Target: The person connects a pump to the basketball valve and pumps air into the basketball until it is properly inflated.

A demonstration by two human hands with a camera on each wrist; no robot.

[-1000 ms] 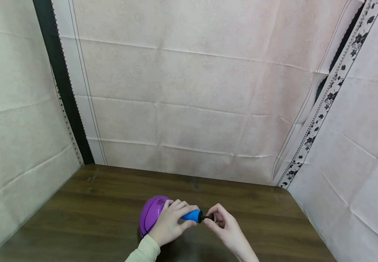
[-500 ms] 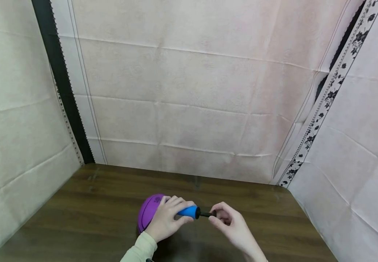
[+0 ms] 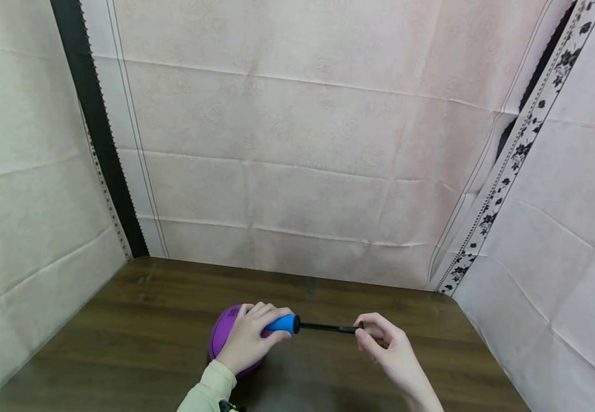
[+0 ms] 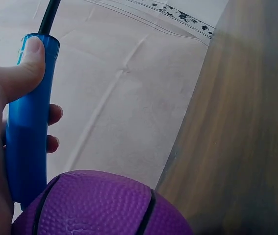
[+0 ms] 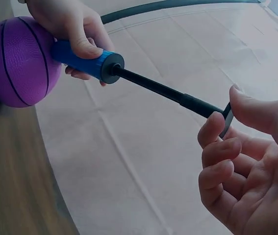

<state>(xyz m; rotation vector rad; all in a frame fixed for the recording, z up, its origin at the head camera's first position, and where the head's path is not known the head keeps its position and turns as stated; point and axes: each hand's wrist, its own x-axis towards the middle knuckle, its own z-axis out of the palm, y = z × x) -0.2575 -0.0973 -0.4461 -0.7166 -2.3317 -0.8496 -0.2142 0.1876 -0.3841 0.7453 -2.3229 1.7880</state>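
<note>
Left hand [image 3: 250,340] wrapped round blue pump barrel [image 5: 87,65], far end up against purple ball [image 5: 21,63], over the surface [image 3: 122,337]. Right hand [image 3: 392,350] pinches pump handle [image 5: 228,119]. Likely mid-pumping: black rod [image 5: 153,88] well drawn out, inward push still left. Barrel-to-ball join hidden, so can't confirm they're connected.

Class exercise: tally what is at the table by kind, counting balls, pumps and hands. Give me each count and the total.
Balls: 1, the purple ball
Pumps: 1, the blue-and-black pump
Hands: 2, the left hand and the right hand
Total: 4
</note>
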